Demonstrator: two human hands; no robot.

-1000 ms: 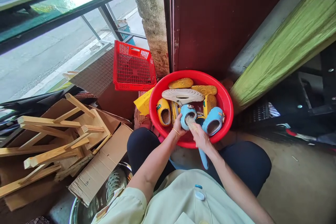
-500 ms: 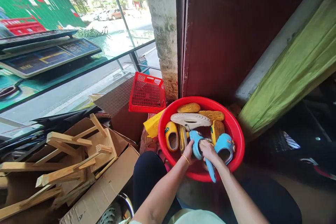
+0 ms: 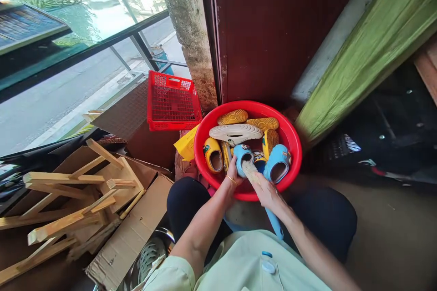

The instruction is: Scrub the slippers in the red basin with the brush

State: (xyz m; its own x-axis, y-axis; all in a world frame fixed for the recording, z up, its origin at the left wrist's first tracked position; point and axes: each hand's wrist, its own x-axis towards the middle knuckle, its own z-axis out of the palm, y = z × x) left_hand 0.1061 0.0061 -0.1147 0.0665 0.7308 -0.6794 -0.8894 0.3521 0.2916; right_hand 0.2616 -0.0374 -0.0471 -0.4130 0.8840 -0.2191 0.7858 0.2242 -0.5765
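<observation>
My left hand (image 3: 232,172) grips a light blue clog (image 3: 241,153) by its side, over the red basin (image 3: 297,145). In my right hand (image 3: 268,193) is a scrub brush (image 3: 251,173) with pale bristles and a blue handle. The bristle end is at the clog's opening; whether it touches the inside I cannot tell. Another blue clog (image 3: 278,159) sits to the right of my right hand. A yellow clog (image 3: 213,154) lies at the left, and a white sole (image 3: 235,132) lies behind. Several more yellow clogs, some sole up, fill the back of the basin.
A red plastic crate (image 3: 174,102) stands behind the basin to the left. Wooden stools (image 3: 85,191) lie upturned by a cardboard box (image 3: 136,229). A dark red door (image 3: 273,32) is behind the basin, and a green cloth (image 3: 355,54) hangs at the right.
The view has tilted down and shifted right. My right hand has drawn the brush back toward me, so its bristles now show. The held clog's opening now faces me.
</observation>
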